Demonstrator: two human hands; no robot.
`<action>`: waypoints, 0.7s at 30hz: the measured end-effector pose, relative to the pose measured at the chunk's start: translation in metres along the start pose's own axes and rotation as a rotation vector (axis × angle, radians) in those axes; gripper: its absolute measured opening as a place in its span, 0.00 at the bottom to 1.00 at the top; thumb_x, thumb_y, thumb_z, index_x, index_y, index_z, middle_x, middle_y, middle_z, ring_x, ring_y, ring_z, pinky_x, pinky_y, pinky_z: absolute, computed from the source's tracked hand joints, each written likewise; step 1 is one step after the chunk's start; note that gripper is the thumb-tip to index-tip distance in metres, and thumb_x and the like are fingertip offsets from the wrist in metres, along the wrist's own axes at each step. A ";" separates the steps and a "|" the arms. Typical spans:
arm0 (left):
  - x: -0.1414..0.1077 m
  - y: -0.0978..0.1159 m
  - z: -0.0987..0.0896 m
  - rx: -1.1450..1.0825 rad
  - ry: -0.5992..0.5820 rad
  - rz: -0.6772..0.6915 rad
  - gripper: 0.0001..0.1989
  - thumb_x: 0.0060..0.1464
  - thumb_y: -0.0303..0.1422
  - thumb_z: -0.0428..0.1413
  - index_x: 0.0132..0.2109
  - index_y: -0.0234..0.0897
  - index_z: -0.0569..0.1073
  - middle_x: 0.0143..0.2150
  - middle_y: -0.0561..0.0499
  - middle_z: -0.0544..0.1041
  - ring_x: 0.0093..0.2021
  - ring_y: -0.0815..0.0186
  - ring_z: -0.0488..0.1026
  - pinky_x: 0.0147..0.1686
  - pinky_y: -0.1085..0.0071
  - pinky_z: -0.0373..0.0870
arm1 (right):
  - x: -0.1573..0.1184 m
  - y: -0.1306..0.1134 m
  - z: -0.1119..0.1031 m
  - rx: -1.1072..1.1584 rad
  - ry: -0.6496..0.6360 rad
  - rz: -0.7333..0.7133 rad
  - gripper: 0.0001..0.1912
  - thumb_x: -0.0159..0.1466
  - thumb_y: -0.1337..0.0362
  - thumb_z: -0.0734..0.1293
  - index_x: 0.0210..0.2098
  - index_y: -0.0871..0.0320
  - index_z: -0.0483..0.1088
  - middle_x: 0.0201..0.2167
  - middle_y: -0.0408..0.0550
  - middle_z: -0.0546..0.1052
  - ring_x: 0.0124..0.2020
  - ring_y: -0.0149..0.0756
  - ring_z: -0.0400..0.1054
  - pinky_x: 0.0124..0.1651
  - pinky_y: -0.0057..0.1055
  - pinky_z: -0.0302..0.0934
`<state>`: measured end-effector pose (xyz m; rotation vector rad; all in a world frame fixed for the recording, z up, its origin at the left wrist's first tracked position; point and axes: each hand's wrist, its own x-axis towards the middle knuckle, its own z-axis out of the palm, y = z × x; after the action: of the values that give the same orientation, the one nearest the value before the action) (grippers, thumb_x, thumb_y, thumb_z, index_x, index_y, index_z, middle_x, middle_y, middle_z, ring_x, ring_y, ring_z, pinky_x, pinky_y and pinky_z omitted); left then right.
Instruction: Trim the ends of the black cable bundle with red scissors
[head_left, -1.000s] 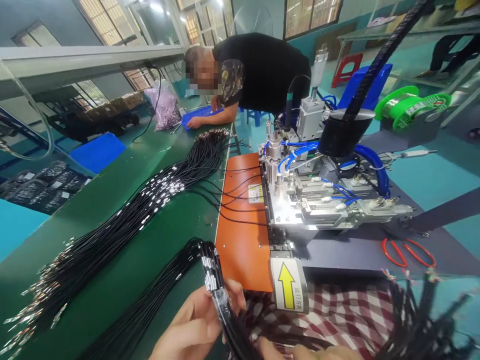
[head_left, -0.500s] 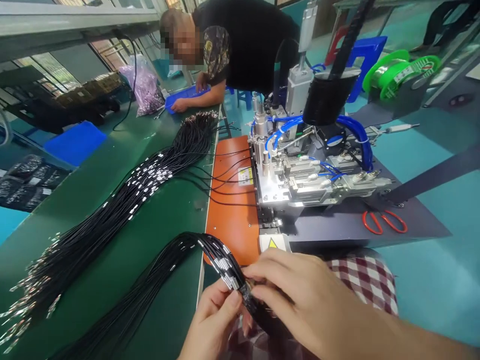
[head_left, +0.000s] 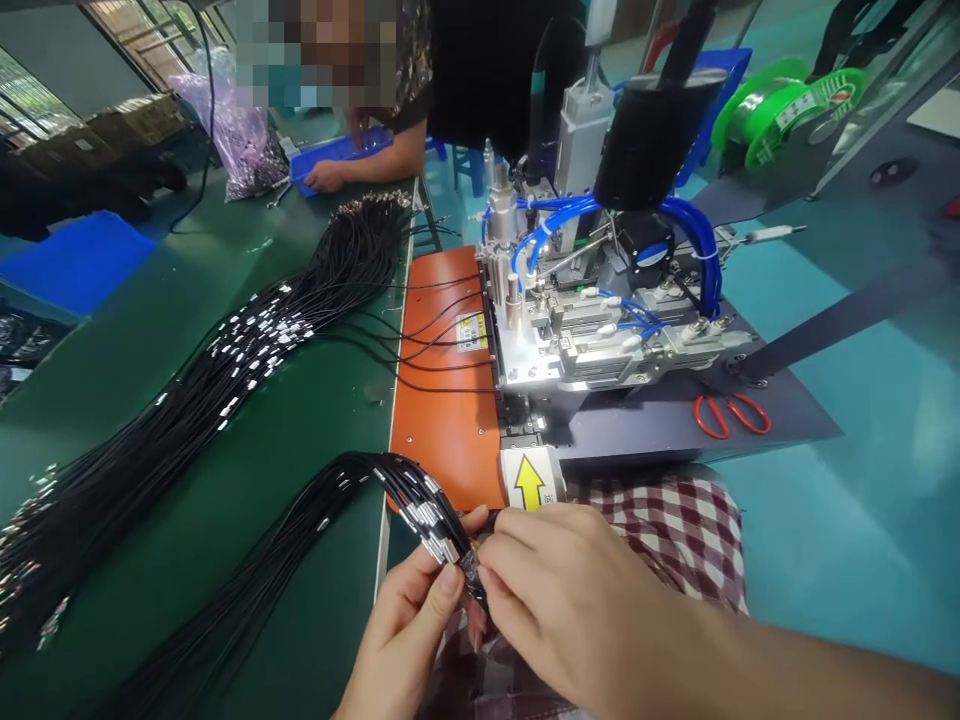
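My left hand is closed around a bundle of thin black cables with white printed labels, its thumb on top beside the labels. From there the cables arch over the bench edge and trail to the lower left. Just past my left thumb, a shiny dark wrap encircles the bundle. My right hand is closed, its fingertips pinched at this wrap; the cable ends beyond are hidden behind it. Both hands are above my checked cloth. A larger bundle of labelled black cables lies on the green bench.
Right of the bench stands a metal machine with blue tubes and an orange plate; several cables cross into it. Red-handled scissors rest on its base. A green spool is behind. Opposite, a person's hand touches a blue tray.
My right thumb and fingers have drawn closer together at the wrap. The view has shifted, so the bench and machine appear farther up and left. My left hand keeps its hold.
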<state>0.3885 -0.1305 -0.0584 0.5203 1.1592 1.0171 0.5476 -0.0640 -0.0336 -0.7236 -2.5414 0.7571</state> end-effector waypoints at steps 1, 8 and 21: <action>0.000 0.000 -0.001 0.010 0.004 0.003 0.18 0.56 0.34 0.56 0.53 0.40 0.71 0.31 0.51 0.74 0.25 0.71 0.64 0.31 0.74 0.63 | 0.001 0.001 0.002 -0.027 0.010 -0.031 0.12 0.62 0.72 0.56 0.27 0.60 0.68 0.25 0.46 0.71 0.26 0.34 0.60 0.27 0.32 0.51; -0.004 0.000 0.000 0.042 -0.036 -0.018 0.22 0.56 0.37 0.55 0.56 0.35 0.68 0.23 0.51 0.72 0.23 0.69 0.65 0.28 0.73 0.62 | -0.004 0.013 0.004 0.205 0.100 0.229 0.10 0.64 0.70 0.58 0.28 0.59 0.68 0.26 0.44 0.73 0.27 0.31 0.64 0.29 0.29 0.55; -0.031 0.077 -0.017 1.469 -0.149 0.739 0.12 0.49 0.24 0.58 0.42 0.41 0.74 0.36 0.52 0.75 0.35 0.66 0.71 0.37 0.75 0.68 | -0.018 -0.006 0.002 0.434 -0.375 0.326 0.14 0.66 0.55 0.58 0.39 0.60 0.66 0.30 0.51 0.76 0.30 0.41 0.70 0.27 0.30 0.55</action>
<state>0.3419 -0.1224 0.0120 2.2578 1.4712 0.5037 0.5583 -0.0793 -0.0349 -0.9199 -2.4517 1.6264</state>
